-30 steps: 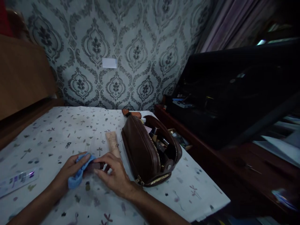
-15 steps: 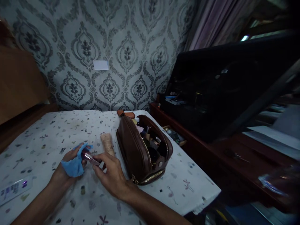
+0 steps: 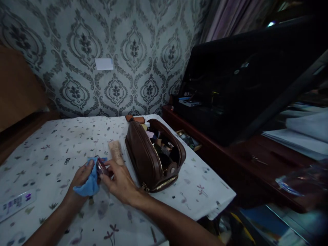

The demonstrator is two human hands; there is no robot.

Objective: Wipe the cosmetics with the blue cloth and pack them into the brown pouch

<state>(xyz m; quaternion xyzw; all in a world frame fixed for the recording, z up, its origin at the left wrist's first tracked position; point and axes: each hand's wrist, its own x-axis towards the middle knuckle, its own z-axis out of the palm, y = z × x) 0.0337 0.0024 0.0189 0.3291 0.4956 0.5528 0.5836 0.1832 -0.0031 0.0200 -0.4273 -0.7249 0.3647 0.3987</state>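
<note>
My left hand (image 3: 82, 176) is closed on a blue cloth (image 3: 89, 186), which it presses against the far end of a small, shiny pinkish lip gloss tube (image 3: 101, 168). The fingers of my right hand (image 3: 121, 182) pinch the near end of that tube. Just beyond my right hand, a beige squeeze tube (image 3: 115, 152) lies on the patterned tablecloth (image 3: 77, 136). To the right stands a brown cosmetic bag (image 3: 143, 157), unzipped, with several bottles and other cosmetics showing inside.
An orange-brown case (image 3: 137, 119) lies behind the bag. A purple-and-white packet (image 3: 17, 205) rests at the table's left. On the right are a dark red cabinet (image 3: 246, 171) with a partly open drawer (image 3: 188, 140), and a large black panel (image 3: 238, 92).
The cloth and tube have come closer together, with the cloth wrapped further around the tube's end, and the tube is turned more upright. The head view has shifted slightly.
</note>
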